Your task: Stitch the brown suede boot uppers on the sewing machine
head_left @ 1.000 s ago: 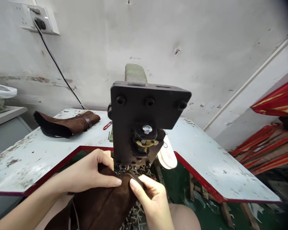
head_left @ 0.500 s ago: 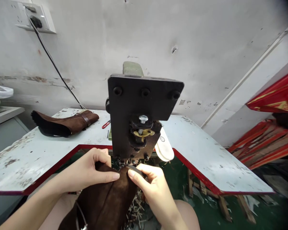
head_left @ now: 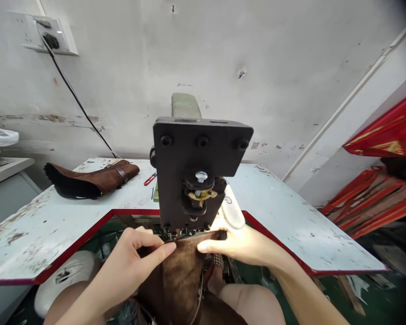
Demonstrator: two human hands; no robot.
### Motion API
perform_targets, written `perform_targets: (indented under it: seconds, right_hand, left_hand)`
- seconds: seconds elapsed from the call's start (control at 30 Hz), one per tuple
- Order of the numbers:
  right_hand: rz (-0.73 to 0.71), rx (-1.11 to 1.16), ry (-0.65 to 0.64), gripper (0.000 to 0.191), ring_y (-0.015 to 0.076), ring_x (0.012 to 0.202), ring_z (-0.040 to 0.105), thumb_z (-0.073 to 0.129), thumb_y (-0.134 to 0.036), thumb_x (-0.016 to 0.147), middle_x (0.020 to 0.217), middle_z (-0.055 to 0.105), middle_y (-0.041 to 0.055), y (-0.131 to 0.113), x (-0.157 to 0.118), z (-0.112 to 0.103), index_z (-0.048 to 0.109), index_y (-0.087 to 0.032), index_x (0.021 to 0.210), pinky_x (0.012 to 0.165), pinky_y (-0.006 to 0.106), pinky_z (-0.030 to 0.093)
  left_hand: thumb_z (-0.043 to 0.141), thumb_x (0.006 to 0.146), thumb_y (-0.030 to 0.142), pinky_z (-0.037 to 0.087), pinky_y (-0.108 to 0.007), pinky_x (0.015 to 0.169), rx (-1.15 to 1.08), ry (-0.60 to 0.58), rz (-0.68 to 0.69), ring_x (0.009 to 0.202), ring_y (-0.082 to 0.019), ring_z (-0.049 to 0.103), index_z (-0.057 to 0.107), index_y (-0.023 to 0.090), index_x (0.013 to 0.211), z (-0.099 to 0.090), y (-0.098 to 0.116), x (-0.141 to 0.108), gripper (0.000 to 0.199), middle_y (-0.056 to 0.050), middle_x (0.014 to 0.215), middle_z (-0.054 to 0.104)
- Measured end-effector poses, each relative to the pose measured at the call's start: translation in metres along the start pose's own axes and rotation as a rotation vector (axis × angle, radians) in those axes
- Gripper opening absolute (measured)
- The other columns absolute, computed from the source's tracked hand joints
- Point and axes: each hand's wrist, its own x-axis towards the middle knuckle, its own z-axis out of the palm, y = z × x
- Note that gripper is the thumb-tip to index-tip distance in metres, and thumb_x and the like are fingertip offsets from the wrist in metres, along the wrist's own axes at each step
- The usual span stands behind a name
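Observation:
A brown suede boot piece [head_left: 184,275] hangs below the black head of a machine [head_left: 189,158], its top edge at the machine's foot. On the left part of that edge, my left hand [head_left: 138,257] pinches the material between thumb and fingers. My right hand [head_left: 240,246] grips the edge on the other side, thumb in front and fingers behind, lit by a bright white lamp [head_left: 232,210]. Between the two hands the edge runs fairly straight. The machine head hides the needle area in part.
A brown boot [head_left: 91,180] lies on the left side of the pale table [head_left: 284,216], with small red snips [head_left: 150,179] near the machine. The table's red-rimmed cutout surrounds the work. Red items stand at the far right.
The boot piece has turned and its edge is now spread between the hands. My right hand has moved right, under the lamp, and my left hand slightly right and down. The view has tilted up a little.

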Motion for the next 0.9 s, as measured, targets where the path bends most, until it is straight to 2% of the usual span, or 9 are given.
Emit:
perform_targets:
  seconds: [0.1, 0.2, 0.37, 0.47, 0.57, 0.67, 0.77, 0.9]
  right_hand:
    - [0.021, 0.229, -0.05, 0.022, 0.0249, 0.097, 0.071, 0.08, -0.038, 0.08, 0.097, 0.077, 0.0031, 0.013, -0.002, -0.007, 0.077, -0.021, 0.094, 0.09, 0.036, 0.058]
    - [0.045, 0.44, -0.059, 0.031, 0.0253, 0.096, 0.073, 0.078, -0.041, 0.084, 0.099, 0.079, 0.0058, 0.021, -0.005, 0.003, 0.078, -0.02, 0.105, 0.098, 0.042, 0.055]
    - [0.061, 0.487, -0.027, 0.037, 0.0283, 0.094, 0.074, 0.079, -0.045, 0.083, 0.1, 0.08, 0.0104, 0.03, -0.01, 0.017, 0.08, -0.017, 0.107, 0.098, 0.046, 0.055]
    - [0.065, 0.493, 0.022, 0.036, 0.0286, 0.088, 0.074, 0.079, -0.046, 0.084, 0.094, 0.08, 0.0112, 0.037, -0.017, 0.013, 0.081, -0.016, 0.106, 0.09, 0.044, 0.056]
    - [0.075, 0.529, 0.08, 0.037, 0.0266, 0.081, 0.073, 0.077, -0.045, 0.085, 0.086, 0.079, 0.0105, 0.042, -0.025, 0.008, 0.081, -0.016, 0.108, 0.083, 0.041, 0.057]
    - [0.081, 0.555, 0.114, 0.038, 0.0242, 0.077, 0.072, 0.077, -0.046, 0.085, 0.081, 0.078, 0.009, 0.042, -0.03, 0.006, 0.081, -0.016, 0.108, 0.081, 0.038, 0.056]
    - [0.085, 0.527, 0.109, 0.038, 0.0206, 0.067, 0.067, 0.077, -0.048, 0.084, 0.071, 0.074, 0.006, 0.039, -0.028, 0.01, 0.081, -0.014, 0.101, 0.071, 0.033, 0.055]
    - [0.089, 0.459, 0.107, 0.038, 0.0157, 0.06, 0.058, 0.075, -0.051, 0.084, 0.067, 0.067, 0.0032, 0.034, -0.02, 0.024, 0.077, -0.013, 0.081, 0.057, 0.026, 0.044]
  left_hand:
    - [0.057, 0.092, 0.059, 0.034, -0.029, 0.067, -0.117, -0.022, -0.06, 0.068, -0.015, 0.041, 0.057, 0.018, 0.058, 0.001, -0.01, -0.009, 0.053, 0.001, 0.065, 0.046]
    - [0.057, 0.092, 0.061, 0.034, -0.03, 0.068, -0.173, 0.014, -0.102, 0.07, -0.016, 0.04, 0.06, 0.018, 0.061, -0.002, -0.018, -0.018, 0.053, 0.0, 0.067, 0.046]
    - [0.057, 0.092, 0.058, 0.031, -0.032, 0.068, -0.051, 0.06, -0.039, 0.066, -0.016, 0.038, 0.062, 0.019, 0.058, -0.005, -0.024, -0.023, 0.051, 0.0, 0.063, 0.049]
    - [0.058, 0.09, 0.055, 0.03, -0.033, 0.066, 0.022, 0.067, -0.011, 0.063, -0.015, 0.038, 0.062, 0.02, 0.054, 0.003, -0.015, -0.017, 0.051, 0.0, 0.06, 0.047]
    - [0.056, 0.089, 0.054, 0.03, -0.032, 0.064, 0.003, 0.054, 0.017, 0.062, -0.015, 0.038, 0.052, 0.019, 0.049, 0.012, 0.001, -0.007, 0.053, 0.001, 0.057, 0.043]
    - [0.056, 0.09, 0.052, 0.03, -0.032, 0.064, -0.036, 0.052, 0.052, 0.061, -0.014, 0.037, 0.052, 0.018, 0.049, 0.015, 0.008, -0.002, 0.054, 0.001, 0.055, 0.043]
    - [0.056, 0.09, 0.051, 0.03, -0.032, 0.064, -0.079, 0.054, 0.037, 0.061, -0.014, 0.037, 0.054, 0.018, 0.05, 0.008, 0.001, -0.004, 0.052, 0.001, 0.057, 0.043]
    - [0.057, 0.093, 0.052, 0.031, -0.03, 0.062, -0.091, 0.055, 0.005, 0.06, -0.013, 0.033, 0.054, 0.018, 0.052, -0.009, -0.021, -0.016, 0.054, 0.002, 0.059, 0.036]
